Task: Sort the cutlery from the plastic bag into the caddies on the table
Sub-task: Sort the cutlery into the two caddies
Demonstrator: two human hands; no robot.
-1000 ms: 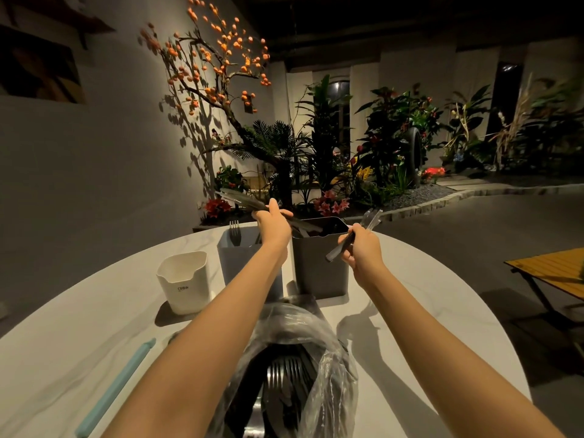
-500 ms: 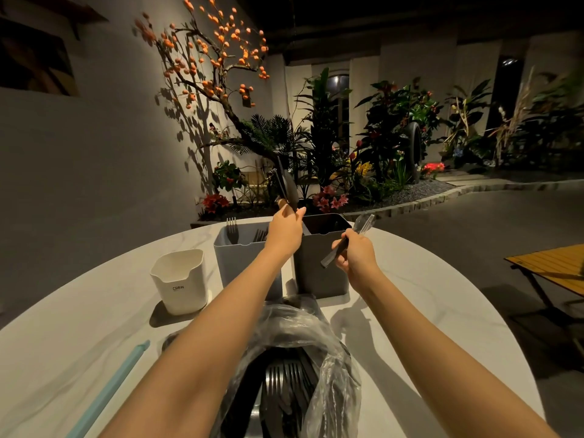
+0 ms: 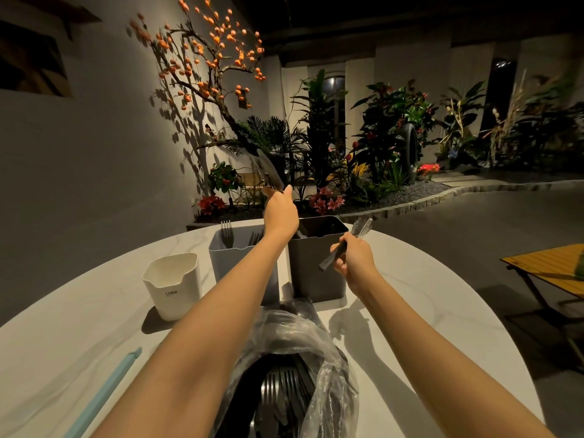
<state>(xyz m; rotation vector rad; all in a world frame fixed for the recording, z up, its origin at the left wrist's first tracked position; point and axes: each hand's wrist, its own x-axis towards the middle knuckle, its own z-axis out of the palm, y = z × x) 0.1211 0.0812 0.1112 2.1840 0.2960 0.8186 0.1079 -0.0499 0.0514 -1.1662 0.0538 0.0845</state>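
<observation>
My left hand (image 3: 279,213) grips a knife (image 3: 268,170) whose blade points up and left, above the gap between the light grey caddy (image 3: 234,263) and the dark grey caddy (image 3: 316,267). Forks stand in the light grey caddy. My right hand (image 3: 355,259) holds a small bundle of cutlery (image 3: 347,243) just right of the dark caddy's rim, tips pointing up and away. A white caddy (image 3: 173,284) stands to the left. The clear plastic bag (image 3: 297,352) lies open near me, between my forearms, with several forks and other cutlery inside.
Everything sits on a round white marble table (image 3: 426,311). A pale blue rod (image 3: 104,396) lies at the near left. A wooden folding table (image 3: 550,270) stands to the right on the floor. Plants and a tree with orange fruits (image 3: 205,58) fill the background.
My left hand has risen and swung the knife from lying sideways to pointing upward. My right hand has stayed beside the dark caddy with its cutlery.
</observation>
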